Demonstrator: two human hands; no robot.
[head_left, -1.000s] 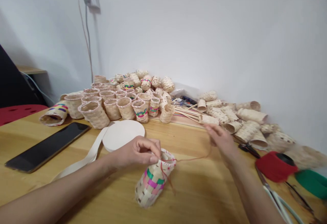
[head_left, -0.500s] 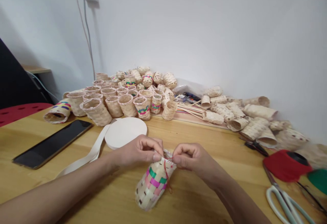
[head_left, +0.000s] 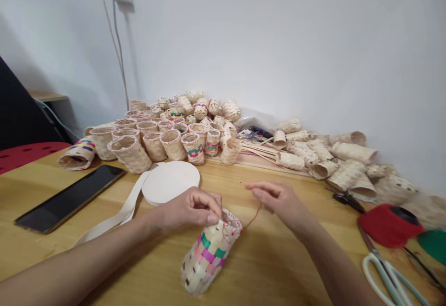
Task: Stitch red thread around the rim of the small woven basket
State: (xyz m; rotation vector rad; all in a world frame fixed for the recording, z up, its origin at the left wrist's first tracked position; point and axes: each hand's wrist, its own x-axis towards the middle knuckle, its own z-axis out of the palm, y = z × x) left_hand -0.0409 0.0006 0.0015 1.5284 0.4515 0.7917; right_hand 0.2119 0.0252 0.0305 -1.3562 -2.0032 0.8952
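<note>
A small woven basket [head_left: 205,255] with green, purple and pink bands leans toward me at the table's front, its mouth tilted up. My left hand [head_left: 195,208] pinches the left side of its rim, thumb outside and fingers behind. Red thread runs in stitches around that white-edged rim, with a loose loop on the near side. From the rim a strand of red thread [head_left: 253,218] stretches up to my right hand [head_left: 278,202], which is raised to the right of the basket with thumb and fingers pinched on it. Whether a needle is in those fingers I cannot make out.
A roll of white tape [head_left: 170,182] and a phone [head_left: 69,198] lie to the left. Rows of finished-looking woven baskets [head_left: 130,152] stand behind, with more piled at the right [head_left: 348,174]. Scissors [head_left: 386,269] and red thread spool [head_left: 390,224] lie at right.
My right hand has moved up and right, away from the rim, drawing the red thread out. My left hand keeps hold of the basket, which has shifted slightly.
</note>
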